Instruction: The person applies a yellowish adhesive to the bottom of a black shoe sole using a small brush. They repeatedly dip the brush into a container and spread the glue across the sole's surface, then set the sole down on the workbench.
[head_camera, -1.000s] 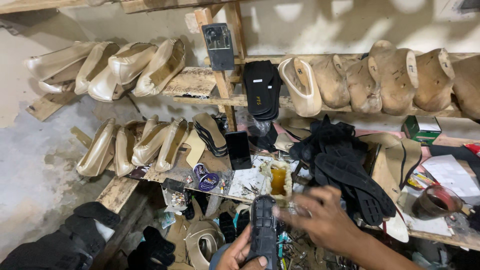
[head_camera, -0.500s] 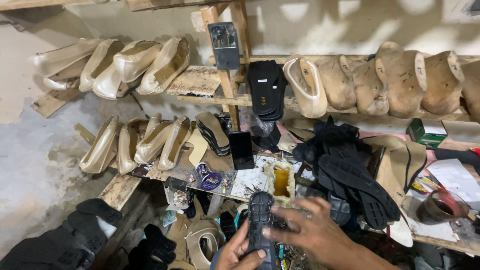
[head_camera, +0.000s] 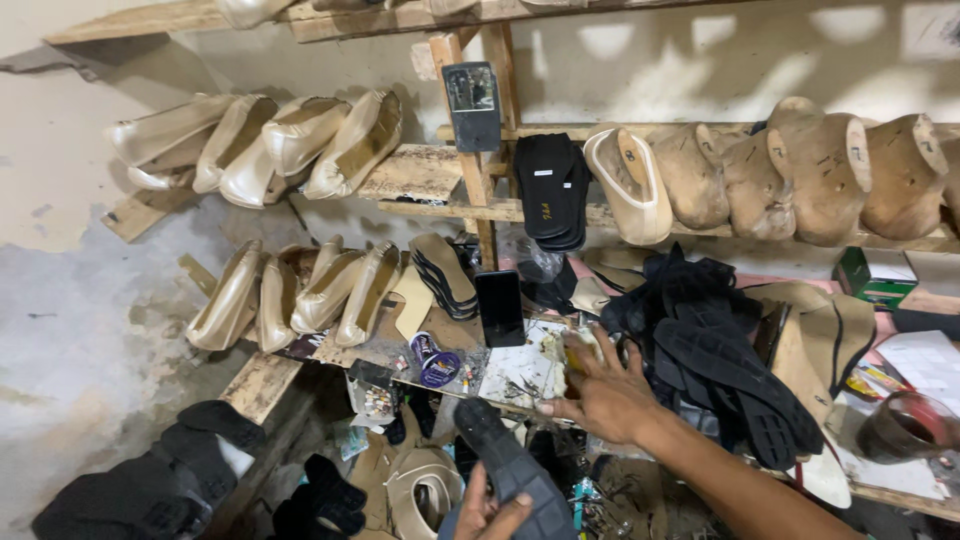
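The left hand sat at the near edge of the view, cut off below the wrist, its fingers closed around the near end of a black shoe sole that pointed up and away toward the worktop. How far the sole ran below the hand could not be told, since the frame ended there. The right hand reached over the cluttered worktop with fingers spread, resting on or just above a small yellowish container; its fingers hid most of that container, so whether they gripped it could not be made out. Just left of the hand stood a dark phone leaning upright, and a round tin lay farther left. To the right a heap of black soles spilled over the worktop, partly burying what lay under it. On the far shelf a row of wooden shoe lasts stood, the rightmost cropped by the frame edge. A brown glass cup showed at the right.
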